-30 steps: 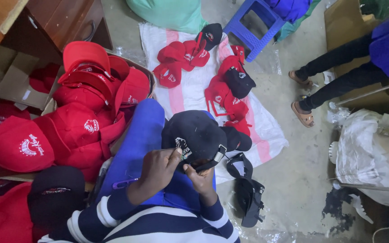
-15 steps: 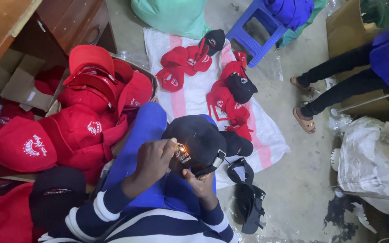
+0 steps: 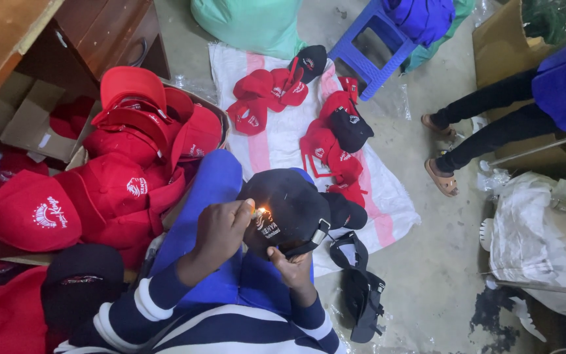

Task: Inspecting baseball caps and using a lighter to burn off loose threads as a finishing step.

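A black cap (image 3: 296, 203) rests on my lap over blue trousers. My right hand (image 3: 291, 265) grips its lower edge from underneath, near the strap. My left hand (image 3: 221, 229) is closed on a small lighter, mostly hidden by my fingers, and a small flame (image 3: 261, 211) burns at the cap's embroidered side. Both sleeves are navy with white stripes.
A pile of red caps (image 3: 126, 164) sits to my left, with a black cap (image 3: 80, 275) below it. More red and black caps lie on a white and pink sheet (image 3: 388, 210). Another person's legs (image 3: 486, 131) stand right, near a blue stool (image 3: 368, 52) and white bags (image 3: 538, 229).
My left hand moved in against the cap and a flame appeared at its side. The cap has turned slightly on my lap.
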